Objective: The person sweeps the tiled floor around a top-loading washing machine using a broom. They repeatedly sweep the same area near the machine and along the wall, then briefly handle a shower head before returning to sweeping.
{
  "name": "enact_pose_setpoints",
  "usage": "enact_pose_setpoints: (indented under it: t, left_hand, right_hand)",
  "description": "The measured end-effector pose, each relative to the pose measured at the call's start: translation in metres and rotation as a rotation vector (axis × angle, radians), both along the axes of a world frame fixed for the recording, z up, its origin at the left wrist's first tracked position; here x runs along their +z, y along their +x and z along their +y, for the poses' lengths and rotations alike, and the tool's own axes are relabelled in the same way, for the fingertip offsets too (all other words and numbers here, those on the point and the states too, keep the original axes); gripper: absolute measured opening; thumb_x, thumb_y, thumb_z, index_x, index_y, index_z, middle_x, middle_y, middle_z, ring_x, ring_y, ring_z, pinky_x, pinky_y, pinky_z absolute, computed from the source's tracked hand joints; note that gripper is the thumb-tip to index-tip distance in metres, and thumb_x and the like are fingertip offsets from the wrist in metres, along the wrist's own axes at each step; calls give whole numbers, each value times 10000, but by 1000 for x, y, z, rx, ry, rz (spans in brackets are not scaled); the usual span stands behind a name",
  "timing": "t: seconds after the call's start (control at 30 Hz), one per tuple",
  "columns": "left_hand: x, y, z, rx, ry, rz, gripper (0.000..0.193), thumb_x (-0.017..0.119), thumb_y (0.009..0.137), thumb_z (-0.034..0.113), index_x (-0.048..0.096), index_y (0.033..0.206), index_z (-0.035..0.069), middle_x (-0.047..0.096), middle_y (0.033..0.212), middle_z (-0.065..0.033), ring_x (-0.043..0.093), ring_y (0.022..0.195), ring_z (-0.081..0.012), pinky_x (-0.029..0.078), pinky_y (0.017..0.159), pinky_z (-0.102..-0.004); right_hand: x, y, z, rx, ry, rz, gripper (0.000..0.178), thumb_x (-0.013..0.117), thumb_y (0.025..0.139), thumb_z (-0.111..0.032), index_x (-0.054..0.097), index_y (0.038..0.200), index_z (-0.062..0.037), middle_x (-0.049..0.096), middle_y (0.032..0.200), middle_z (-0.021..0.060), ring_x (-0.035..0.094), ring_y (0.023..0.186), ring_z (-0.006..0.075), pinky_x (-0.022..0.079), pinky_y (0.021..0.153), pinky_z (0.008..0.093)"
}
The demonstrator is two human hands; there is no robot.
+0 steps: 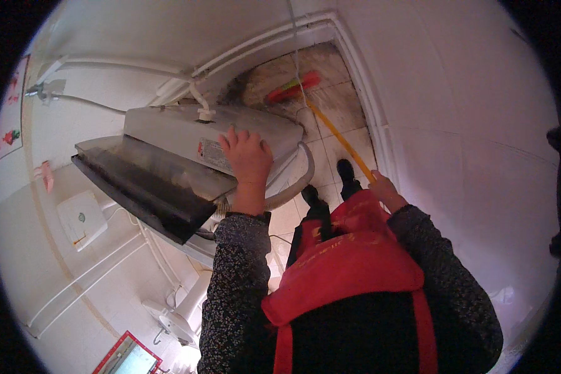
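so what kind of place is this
Probably a small bathroom or laundry area: there's what looks like a washing machine with a grey ribbed hose, a wall tap feeding a thin hose, and a tiled floor.

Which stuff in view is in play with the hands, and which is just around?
In play:
- yellow-handled broom, gripped by the right hand; red brush head on the floor
- grey-white appliance, left hand on or just above its top

Apparently just around:
- grey hose
- white wall box
- red-framed panel
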State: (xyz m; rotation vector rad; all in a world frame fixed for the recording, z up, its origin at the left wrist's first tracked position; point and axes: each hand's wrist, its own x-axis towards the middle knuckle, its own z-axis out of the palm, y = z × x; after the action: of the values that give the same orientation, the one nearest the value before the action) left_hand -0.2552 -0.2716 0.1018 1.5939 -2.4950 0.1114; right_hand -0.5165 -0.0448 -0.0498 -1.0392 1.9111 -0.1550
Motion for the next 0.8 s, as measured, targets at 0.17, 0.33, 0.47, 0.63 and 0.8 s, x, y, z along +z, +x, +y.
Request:
enact_pose_setpoints:
  t: [0.17, 0.33, 0.47, 0.63, 0.8]
  left_hand:
    - [-3, 6, 0, -50, -22, -39, 121, 617, 589, 153, 580, 662, 64, 535, 822, -98, 442, 961, -307, 241, 916, -516]
    - [0, 7, 0, -62, -26, -92, 119, 632, 597, 173, 570, 647, 85, 532, 795, -74, 466, 900, -283, 289, 878, -500]
    - [4, 5, 1, -58, -62, -59, 115, 634, 590, 162, 567, 639, 83, 530, 798, -81, 465, 892, -281, 280, 884, -505]
    - [4, 3, 4, -23, 66, -36, 129, 595, 617, 136, 602, 721, 60, 536, 861, -105, 426, 984, -308, 204, 950, -519]
    - [4, 3, 6, -35, 42, 11, 121, 594, 612, 124, 597, 716, 61, 527, 863, -105, 415, 994, -316, 198, 954, -519]
  right_hand:
    - [-5, 14, 20, -200, 154, -170, 321, 472, 751, -135, 437, 1057, -44, 549, 902, 258, 526, 857, 405, 420, 721, 462]
    - [-20, 21, 32, -66, 1, -22, 400, 517, 704, -168, 457, 1083, -54, 581, 839, 199, 581, 758, 320, 463, 637, 393]
    - [-14, 21, 31, -140, 99, -125, 366, 495, 729, -198, 462, 1047, -19, 569, 847, 229, 568, 783, 347, 445, 674, 422]
    - [1, 16, 25, -195, 144, -135, 398, 483, 751, -263, 470, 1042, 8, 564, 857, 241, 555, 831, 355, 426, 727, 436]
    - [-8, 25, 28, -56, 154, -176, 415, 477, 765, -313, 482, 1023, 12, 565, 861, 238, 543, 836, 369, 429, 715, 421]
